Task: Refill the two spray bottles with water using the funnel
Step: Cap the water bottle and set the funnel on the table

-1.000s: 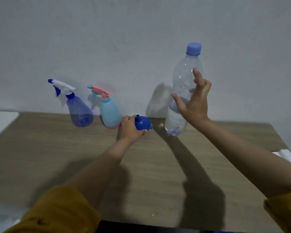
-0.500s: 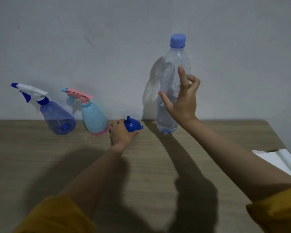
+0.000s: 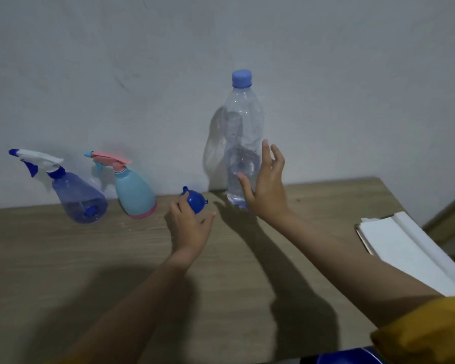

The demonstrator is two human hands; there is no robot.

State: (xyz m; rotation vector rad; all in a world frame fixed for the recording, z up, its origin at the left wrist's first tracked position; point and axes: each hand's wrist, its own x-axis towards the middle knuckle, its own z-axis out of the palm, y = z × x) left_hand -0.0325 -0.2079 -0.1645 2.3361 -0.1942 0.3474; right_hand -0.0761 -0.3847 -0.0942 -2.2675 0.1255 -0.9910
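Note:
A clear water bottle (image 3: 243, 132) with a blue cap stands upright on the wooden table (image 3: 90, 258) by the wall, with some water in its lower part. My right hand (image 3: 267, 190) is open at its right side, thumb in front of the bottle, fingers apart and off it. A small blue funnel (image 3: 195, 200) sits spout-up on the table. My left hand (image 3: 191, 225) is just in front of it, fingers spread loosely around it. A purple spray bottle (image 3: 76, 198) and a light blue spray bottle (image 3: 134, 193) with a pink trigger stand at the left, trigger heads on.
White paper or a booklet (image 3: 405, 248) lies at the table's right edge. The wall rises directly behind the bottles. A blue object (image 3: 350, 357) shows at the bottom edge. My mustard sleeves are at the lower corners.
The water bottle was set down on the table and my right hand let go of it. My left hand loosened its grip on the funnel. The view shifted.

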